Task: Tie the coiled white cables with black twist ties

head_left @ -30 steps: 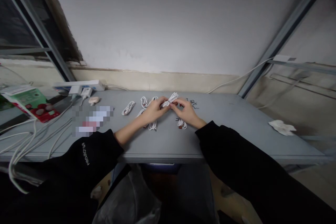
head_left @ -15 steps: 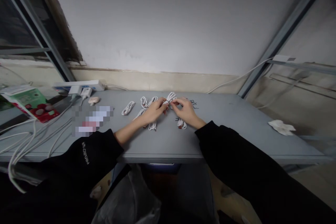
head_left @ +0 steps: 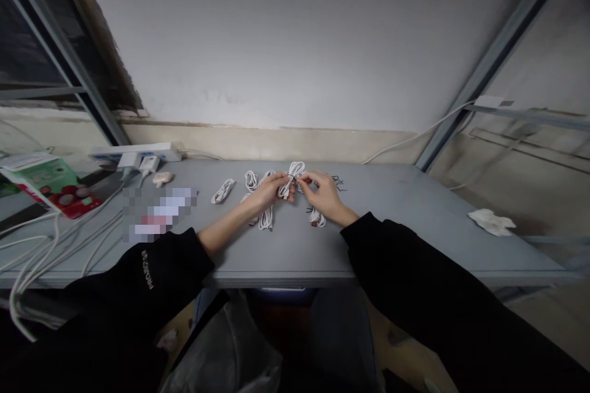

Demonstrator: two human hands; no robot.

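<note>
My left hand (head_left: 268,192) holds a coiled white cable (head_left: 296,169) above the table, its fingers closed round the bundle's left side. A thin black twist tie (head_left: 292,176) crosses the coil at its middle. At the coil's right, my right hand (head_left: 326,195) is pinched at the end of the tie; the fingertips are small and partly hidden. Beneath and around my hands lie more coiled white cables, among them one bundle (head_left: 266,218) below my left wrist and another (head_left: 318,217) with a black tie below my right hand.
Another cable coil (head_left: 223,191) lies to the left. Loose black ties (head_left: 338,183) are behind my right hand. Further left are a power strip (head_left: 138,151) with plugged chargers, a small pink case (head_left: 163,178), a blurred flat item and a green-red box (head_left: 55,181). Crumpled tissue (head_left: 491,221) lies right.
My left hand has turned the coiled cable so that more of it shows, with its lower end in view. My right hand stays pinched beside it. The view has shifted slightly.
</note>
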